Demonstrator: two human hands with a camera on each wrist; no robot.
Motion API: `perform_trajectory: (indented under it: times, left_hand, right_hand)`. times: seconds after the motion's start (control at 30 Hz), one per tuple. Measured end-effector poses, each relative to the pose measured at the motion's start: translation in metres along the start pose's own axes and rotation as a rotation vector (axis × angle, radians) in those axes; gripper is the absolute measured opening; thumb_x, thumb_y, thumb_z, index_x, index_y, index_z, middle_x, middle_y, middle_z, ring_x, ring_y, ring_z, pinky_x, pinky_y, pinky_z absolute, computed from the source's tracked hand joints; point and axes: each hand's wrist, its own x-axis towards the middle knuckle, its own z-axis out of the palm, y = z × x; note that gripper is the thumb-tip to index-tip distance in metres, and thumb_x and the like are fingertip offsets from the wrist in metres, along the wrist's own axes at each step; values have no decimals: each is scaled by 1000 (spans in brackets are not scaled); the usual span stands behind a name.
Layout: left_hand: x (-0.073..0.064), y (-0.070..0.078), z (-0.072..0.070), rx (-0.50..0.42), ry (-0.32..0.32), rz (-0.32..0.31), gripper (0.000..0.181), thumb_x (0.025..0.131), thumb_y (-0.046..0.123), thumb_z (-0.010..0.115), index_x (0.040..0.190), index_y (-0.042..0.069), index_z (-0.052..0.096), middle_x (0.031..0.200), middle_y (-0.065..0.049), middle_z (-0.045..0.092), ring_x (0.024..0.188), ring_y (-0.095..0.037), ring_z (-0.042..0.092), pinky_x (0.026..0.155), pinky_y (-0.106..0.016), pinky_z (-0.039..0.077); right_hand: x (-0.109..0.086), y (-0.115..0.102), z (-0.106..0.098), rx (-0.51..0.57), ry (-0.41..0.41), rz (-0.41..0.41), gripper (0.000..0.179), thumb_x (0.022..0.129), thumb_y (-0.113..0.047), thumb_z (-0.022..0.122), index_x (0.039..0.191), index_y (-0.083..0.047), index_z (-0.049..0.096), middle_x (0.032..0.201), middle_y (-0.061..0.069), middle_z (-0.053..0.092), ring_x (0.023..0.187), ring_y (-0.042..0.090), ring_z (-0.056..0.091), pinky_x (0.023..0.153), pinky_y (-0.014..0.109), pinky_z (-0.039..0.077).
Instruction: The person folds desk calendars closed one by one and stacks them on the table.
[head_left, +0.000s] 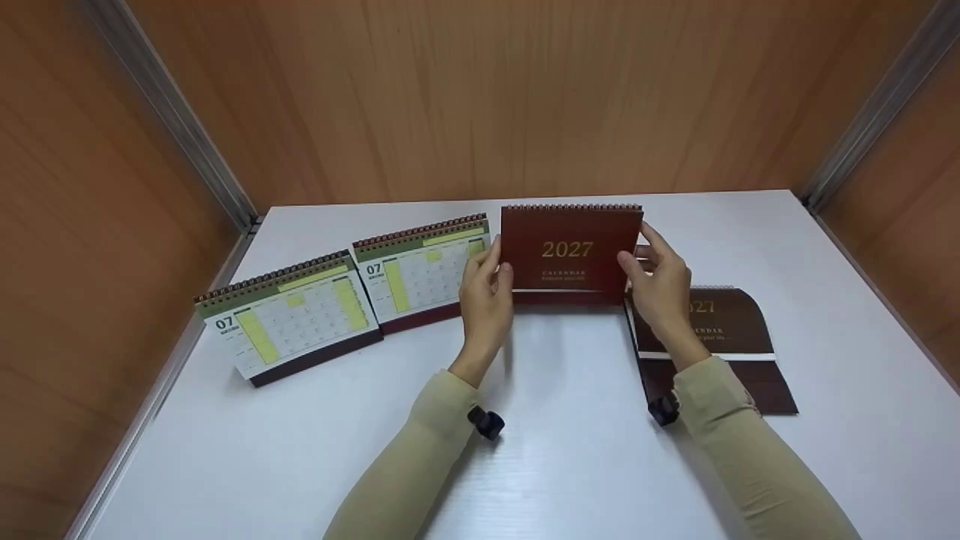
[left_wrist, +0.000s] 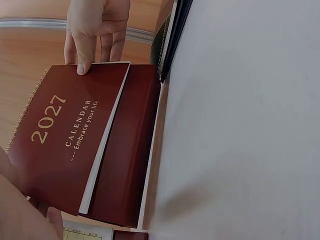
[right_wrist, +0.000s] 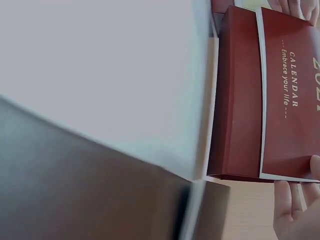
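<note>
A red spiral-bound desk calendar (head_left: 555, 262) marked 2027 in gold stands upright toward the back of the table, its cover facing me. My left hand (head_left: 484, 307) holds its left edge. At the opposite edge, my right hand (head_left: 661, 289) grips it, thumb on the cover and fingers behind, as the left wrist view also shows. White page edges show under the cover (left_wrist: 75, 115), above the red base (right_wrist: 237, 95). Beneath my right wrist is a dark brown 2027 calendar (head_left: 739, 326), partly hidden by that hand and sleeve.
Two calendars turned to month 07 stand angled on the left: one with a dark base (head_left: 296, 322), one with a red base (head_left: 416, 281) close beside the held calendar. The white table (head_left: 562, 465) is bounded by a wooden back panel (head_left: 480, 97) and side panels.
</note>
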Motion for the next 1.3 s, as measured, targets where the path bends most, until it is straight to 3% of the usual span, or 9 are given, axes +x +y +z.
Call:
perform_trajectory:
  times: [0.33, 0.53, 0.77, 1.07, 1.3]
  left_hand:
    - [2, 5, -6, -45, 64, 54, 43, 108, 8, 60, 151, 11, 59, 131, -7, 65, 127, -21, 59, 108, -34, 50]
    - [3, 11, -10, -106, 35, 21, 44, 109, 8, 59, 152, 13, 59, 129, -6, 62, 127, -19, 58, 110, -29, 51]
    - [9, 19, -18, -105, -3, -37, 44, 108, 9, 61, 152, 16, 60, 122, -6, 60, 117, -18, 62, 102, -32, 56]
    - [14, 28, -30, -100, -101, -81, 48, 108, 9, 62, 154, 22, 59, 126, -7, 60, 114, -19, 64, 98, -32, 58]
    - [18, 32, -37, -101, -139, -111, 51, 105, 5, 64, 154, 20, 59, 126, -8, 61, 112, -20, 65, 95, -32, 59]
  right_hand:
    - [-5, -14, -16, -15, -11, 5, 56, 105, -19, 70, 158, -20, 53, 112, 13, 78, 100, 18, 70, 74, 12, 54]
    - [-8, -21, -22, 10, -34, -2, 57, 104, -20, 72, 158, -17, 53, 111, 15, 78, 96, 12, 68, 72, 12, 53]
    - [-8, -27, -30, 84, -103, 41, 59, 103, -22, 73, 157, -9, 53, 112, 16, 75, 87, 11, 60, 60, 17, 43]
    - [-11, -31, -41, 104, -176, 65, 64, 103, -28, 73, 158, -8, 50, 112, 14, 72, 94, 12, 62, 71, 16, 49]
    - [-9, -33, -45, 103, -218, 116, 65, 102, -29, 75, 158, -5, 50, 112, 12, 72, 99, 12, 62, 78, 17, 53]
